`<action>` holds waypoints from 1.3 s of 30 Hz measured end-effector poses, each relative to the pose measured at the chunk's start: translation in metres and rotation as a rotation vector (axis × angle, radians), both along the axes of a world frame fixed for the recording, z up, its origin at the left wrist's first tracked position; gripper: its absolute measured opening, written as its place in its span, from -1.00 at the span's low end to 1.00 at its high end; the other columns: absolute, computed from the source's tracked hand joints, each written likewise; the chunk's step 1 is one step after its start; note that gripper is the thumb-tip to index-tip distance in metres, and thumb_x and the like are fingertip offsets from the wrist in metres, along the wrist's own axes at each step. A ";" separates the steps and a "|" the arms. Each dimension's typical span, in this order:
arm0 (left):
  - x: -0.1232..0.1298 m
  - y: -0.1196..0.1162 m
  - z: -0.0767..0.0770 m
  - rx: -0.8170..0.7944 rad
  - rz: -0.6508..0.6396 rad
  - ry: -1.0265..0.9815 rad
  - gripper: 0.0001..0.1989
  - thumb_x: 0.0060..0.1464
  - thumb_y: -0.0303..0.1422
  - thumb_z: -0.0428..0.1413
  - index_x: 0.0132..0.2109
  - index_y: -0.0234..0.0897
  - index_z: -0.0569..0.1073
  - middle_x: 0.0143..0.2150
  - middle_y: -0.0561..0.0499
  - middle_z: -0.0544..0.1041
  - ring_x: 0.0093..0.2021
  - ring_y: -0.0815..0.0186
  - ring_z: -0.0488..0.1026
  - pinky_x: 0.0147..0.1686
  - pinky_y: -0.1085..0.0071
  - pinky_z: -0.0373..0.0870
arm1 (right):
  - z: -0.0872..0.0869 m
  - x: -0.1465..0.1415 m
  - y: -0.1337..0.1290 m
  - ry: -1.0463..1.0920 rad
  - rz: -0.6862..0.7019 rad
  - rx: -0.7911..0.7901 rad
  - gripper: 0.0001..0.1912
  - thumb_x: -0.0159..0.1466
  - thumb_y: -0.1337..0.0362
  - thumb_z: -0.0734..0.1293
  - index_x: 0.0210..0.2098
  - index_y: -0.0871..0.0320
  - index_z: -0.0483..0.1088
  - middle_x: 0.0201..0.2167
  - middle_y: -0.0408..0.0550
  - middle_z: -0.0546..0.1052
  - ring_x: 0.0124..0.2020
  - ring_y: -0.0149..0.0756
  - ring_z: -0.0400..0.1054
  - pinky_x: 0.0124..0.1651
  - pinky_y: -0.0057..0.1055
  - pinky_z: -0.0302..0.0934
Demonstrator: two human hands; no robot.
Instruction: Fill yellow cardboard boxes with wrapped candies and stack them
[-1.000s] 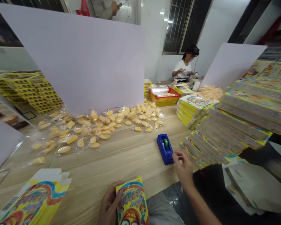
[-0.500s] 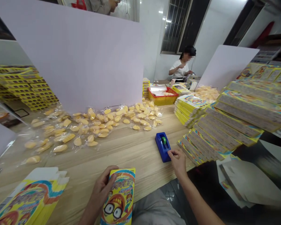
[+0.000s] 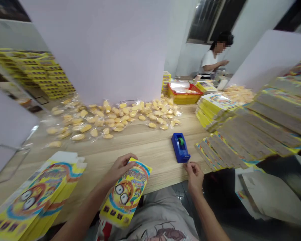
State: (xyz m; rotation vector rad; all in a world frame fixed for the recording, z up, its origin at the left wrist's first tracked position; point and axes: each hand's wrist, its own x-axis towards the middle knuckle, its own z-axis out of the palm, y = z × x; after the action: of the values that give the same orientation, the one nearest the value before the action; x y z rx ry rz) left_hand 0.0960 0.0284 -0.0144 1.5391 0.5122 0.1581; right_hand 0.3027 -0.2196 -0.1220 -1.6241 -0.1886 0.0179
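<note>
My left hand (image 3: 120, 167) grips a yellow cartoon-printed box (image 3: 127, 194) by its upper left edge, thumb on the front. The box is tilted above my lap. My right hand (image 3: 194, 174) is pinched at the front end of a blue tape dispenser (image 3: 179, 147), which holds a small green-cored roll. The fingers are on the tape's end, though the clear strip itself hardly shows. At the lower left lies a stack of similar yellow boxes (image 3: 37, 197) with white flaps standing out at their far end.
Plastic-wrapped yellow pieces (image 3: 110, 117) spread along a white partition (image 3: 102, 50). To the right, flat boxes (image 3: 240, 140) lie in leaning rows beside a box stack (image 3: 213, 107). A red-and-yellow basket (image 3: 184, 95) stands behind. Another person (image 3: 213, 60) sits at the far side.
My right hand has drawn back slightly from the dispenser's front, fingers still pinched. The box in my left hand has tilted, its top leaning right. The whole view has shifted.
</note>
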 end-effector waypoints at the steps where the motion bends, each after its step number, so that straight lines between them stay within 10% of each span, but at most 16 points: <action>1: 0.002 -0.001 0.004 0.024 -0.018 0.006 -0.74 0.04 -0.18 0.16 -0.22 -0.26 0.40 -0.43 0.10 0.39 -0.44 0.38 0.34 -0.46 0.54 0.26 | 0.009 -0.004 -0.001 0.028 0.108 -0.009 -0.71 0.15 0.05 0.33 -0.47 0.18 0.37 -0.38 -0.10 0.36 -0.30 -0.30 0.26 -0.21 -0.38 0.21; 7: 0.016 -0.002 0.008 0.098 -0.352 0.007 -0.73 0.01 -0.18 0.14 -0.25 -0.31 0.47 -0.40 0.05 0.40 -0.40 0.35 0.34 -0.43 0.52 0.24 | 0.090 -0.016 0.045 -0.013 1.184 -0.217 -0.72 0.20 0.11 0.30 -0.51 0.18 0.36 -0.48 -0.14 0.38 -0.38 -0.35 0.23 -0.29 -0.46 0.13; 11: 0.015 -0.004 -0.004 0.133 -0.420 0.007 -0.70 0.03 -0.18 0.13 -0.20 -0.31 0.50 -0.37 0.04 0.43 -0.36 0.34 0.35 -0.38 0.51 0.26 | 0.113 -0.022 0.085 -0.102 1.505 -0.359 -0.76 0.17 0.13 0.29 -0.47 0.17 0.42 -0.47 -0.15 0.42 -0.37 -0.33 0.25 -0.25 -0.45 0.16; 20: -0.002 -0.010 -0.009 0.001 -0.291 -0.026 -0.70 0.01 -0.21 0.17 -0.17 -0.35 0.49 -0.34 0.01 0.47 -0.38 0.36 0.36 -0.40 0.51 0.25 | 0.090 -0.047 0.099 -0.322 1.206 -0.522 -0.80 0.05 0.24 0.39 -0.61 0.17 0.35 -0.64 -0.21 0.36 -0.57 -0.43 0.17 -0.47 -0.50 -0.03; 29: -0.013 -0.022 0.022 -0.149 -0.245 -0.102 -0.67 -0.02 -0.19 0.21 -0.21 -0.38 0.49 -0.36 -0.03 0.46 -0.37 0.34 0.38 -0.35 0.47 0.28 | 0.078 -0.063 0.092 0.795 1.486 0.004 -0.43 -0.10 -0.14 0.47 -0.35 0.24 0.47 -0.46 -0.07 0.49 -0.49 -0.37 0.32 -0.32 -0.41 0.22; 35: -0.040 -0.017 0.060 0.236 0.048 -0.258 -0.47 0.04 -0.05 0.14 0.07 -0.29 0.42 -0.11 -0.14 0.49 -0.19 0.21 0.43 -0.21 0.37 0.36 | 0.139 -0.042 0.086 0.005 1.406 -0.164 -0.62 0.12 0.02 0.39 -0.15 0.08 0.54 -0.23 0.06 0.56 -0.20 -0.04 0.41 -0.16 -0.20 0.31; 39: -0.057 -0.028 0.061 0.591 0.003 -0.276 -0.39 0.19 0.04 -0.16 0.27 -0.16 0.21 0.17 -0.17 0.38 0.20 0.02 0.26 0.23 0.02 0.04 | 0.105 -0.040 0.074 -0.529 1.270 -0.129 -0.52 -0.01 0.14 0.48 -0.07 -0.28 0.48 -0.13 -0.05 0.56 -0.11 0.07 0.43 -0.07 -0.05 0.36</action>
State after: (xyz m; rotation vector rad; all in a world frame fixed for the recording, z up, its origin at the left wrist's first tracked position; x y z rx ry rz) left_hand 0.0388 0.0002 0.0463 2.0484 0.2537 0.5545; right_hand 0.2623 -0.1453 -0.0170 -1.3589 -1.6140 0.5791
